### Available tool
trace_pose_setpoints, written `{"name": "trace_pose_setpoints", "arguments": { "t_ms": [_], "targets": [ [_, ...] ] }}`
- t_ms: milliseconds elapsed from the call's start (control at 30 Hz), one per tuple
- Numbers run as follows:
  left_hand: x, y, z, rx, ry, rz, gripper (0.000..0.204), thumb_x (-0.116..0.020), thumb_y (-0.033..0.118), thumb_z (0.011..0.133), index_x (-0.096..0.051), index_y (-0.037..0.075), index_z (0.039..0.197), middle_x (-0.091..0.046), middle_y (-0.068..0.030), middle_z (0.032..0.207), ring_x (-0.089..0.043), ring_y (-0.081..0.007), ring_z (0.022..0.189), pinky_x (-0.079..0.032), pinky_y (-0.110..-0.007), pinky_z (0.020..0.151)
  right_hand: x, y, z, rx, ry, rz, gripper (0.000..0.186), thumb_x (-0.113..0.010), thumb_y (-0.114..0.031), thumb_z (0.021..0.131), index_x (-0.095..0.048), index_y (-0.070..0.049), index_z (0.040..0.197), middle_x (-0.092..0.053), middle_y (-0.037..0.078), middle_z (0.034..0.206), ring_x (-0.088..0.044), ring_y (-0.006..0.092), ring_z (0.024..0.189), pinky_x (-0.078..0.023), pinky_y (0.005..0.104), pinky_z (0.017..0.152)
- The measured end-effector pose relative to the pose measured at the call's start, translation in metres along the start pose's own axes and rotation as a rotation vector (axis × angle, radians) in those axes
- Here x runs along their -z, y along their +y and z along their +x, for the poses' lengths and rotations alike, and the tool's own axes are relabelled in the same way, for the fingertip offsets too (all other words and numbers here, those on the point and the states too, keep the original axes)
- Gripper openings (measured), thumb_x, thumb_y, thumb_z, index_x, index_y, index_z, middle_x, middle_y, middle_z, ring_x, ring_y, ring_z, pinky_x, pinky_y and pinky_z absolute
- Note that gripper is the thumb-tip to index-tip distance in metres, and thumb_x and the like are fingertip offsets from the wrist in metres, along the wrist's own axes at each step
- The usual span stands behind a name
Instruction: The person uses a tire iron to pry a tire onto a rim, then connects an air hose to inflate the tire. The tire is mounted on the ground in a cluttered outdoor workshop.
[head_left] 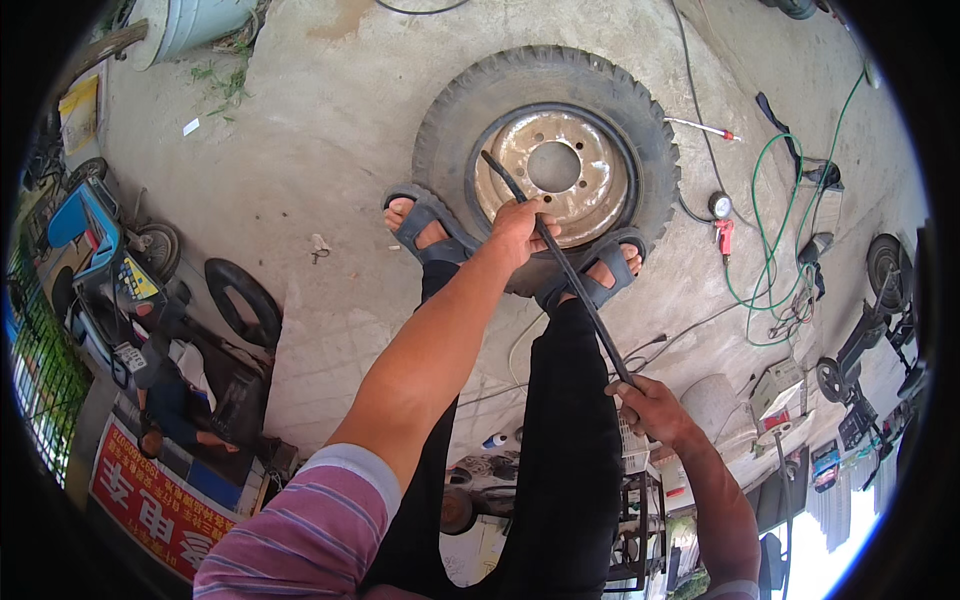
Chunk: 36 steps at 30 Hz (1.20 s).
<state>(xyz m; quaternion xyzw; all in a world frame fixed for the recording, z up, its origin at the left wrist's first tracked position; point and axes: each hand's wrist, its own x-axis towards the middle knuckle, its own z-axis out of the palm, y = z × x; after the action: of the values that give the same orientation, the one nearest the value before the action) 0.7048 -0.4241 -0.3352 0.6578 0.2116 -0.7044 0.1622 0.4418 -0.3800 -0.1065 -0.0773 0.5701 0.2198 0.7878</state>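
A large tyre [447,140] with chunky tread lies flat on the concrete, its rusty whitish wheel rim [595,200] facing up. Both my hands grip a long dark tyre lever [581,291] that slants from the rim down to the right. My left hand [520,232] is wrapped round it near its upper end, above the tyre's near side. Farther back, beside my right knee, my right hand [652,410] is closed round the lower part. The lever's bent tip lies over the rim; whether it touches cannot be made out. My sandalled feet rest on the tyre's near edge.
To the right lie a red-handled air gauge [722,235], a green hose [765,240] and black cables. On the left are an inner tube [243,302], a blue three-wheeler [95,235] and a seated person [172,400]. A pale barrel [195,30] stands at the far left.
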Motion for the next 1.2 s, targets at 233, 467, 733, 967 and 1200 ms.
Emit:
{"name": "trace_pose_setpoints", "arguments": {
  "t_ms": [233, 467, 733, 967, 1200],
  "targets": [
    [-0.007, -0.011, 0.038, -0.009, -0.057, -0.105, 0.024, -0.054, 0.019, 0.098, -0.048, 0.001, 0.113, -0.063, -0.0152, 0.096, -0.068, -0.0336, 0.087, -0.058, -0.053, 0.074, 0.058, 0.044, 0.065, 0.314, 0.464, -0.623, 0.035, -0.056, -0.031, 0.094, -0.054, 0.0, 0.079, -0.057, 0.024, 0.066, -0.059, 0.0445, 0.068, -0.044, 0.0484, 0.061],
    [-0.019, -0.001, 0.055, 0.006, 0.01, -0.044, 0.023, -0.054, 0.014, 0.098, -0.046, -0.001, 0.113, -0.062, -0.0167, 0.1, -0.067, -0.0355, 0.093, -0.059, -0.052, 0.079, 0.096, 0.051, 0.114, 0.294, 0.451, -0.633, 0.043, -0.058, -0.037, 0.093, -0.057, 0.002, 0.076, -0.057, 0.022, 0.063, -0.059, 0.0375, 0.06, -0.043, 0.0456, 0.058],
    [-0.022, -0.012, 0.065, -0.097, 0.037, -0.072, 0.019, -0.056, 0.009, 0.095, -0.043, 0.001, 0.106, -0.061, -0.0163, 0.096, -0.068, -0.0347, 0.09, -0.059, -0.049, 0.081, 0.127, 0.043, 0.152, 0.227, 0.488, -0.773, 0.051, -0.057, -0.045, 0.093, -0.058, 0.002, 0.072, -0.059, 0.025, 0.064, -0.062, 0.0423, 0.067, -0.046, 0.0482, 0.062],
    [-0.029, -0.011, 0.072, -0.171, 0.028, -0.139, 0.018, -0.055, 0.008, 0.095, -0.044, -0.001, 0.106, -0.06, -0.0172, 0.101, -0.067, -0.0354, 0.094, -0.06, -0.049, 0.084, 0.16, 0.033, 0.18, 0.333, 0.589, -0.926, 0.043, -0.06, -0.04, 0.092, -0.059, 0.0, 0.078, -0.061, 0.026, 0.068, -0.062, 0.0463, 0.072, -0.048, 0.0526, 0.065],
    [-0.023, -0.002, 0.081, -0.136, 0.034, -0.159, 0.019, -0.051, 0.01, 0.098, -0.047, -0.006, 0.108, -0.059, -0.0187, 0.105, -0.064, -0.0368, 0.101, -0.058, -0.048, 0.09, 0.17, 0.01, 0.167, 0.427, 0.607, -1.005, 0.043, -0.059, -0.04, 0.092, -0.06, 0.001, 0.078, -0.062, 0.024, 0.068, -0.062, 0.0448, 0.068, -0.048, 0.0527, 0.064]
  ]
}}
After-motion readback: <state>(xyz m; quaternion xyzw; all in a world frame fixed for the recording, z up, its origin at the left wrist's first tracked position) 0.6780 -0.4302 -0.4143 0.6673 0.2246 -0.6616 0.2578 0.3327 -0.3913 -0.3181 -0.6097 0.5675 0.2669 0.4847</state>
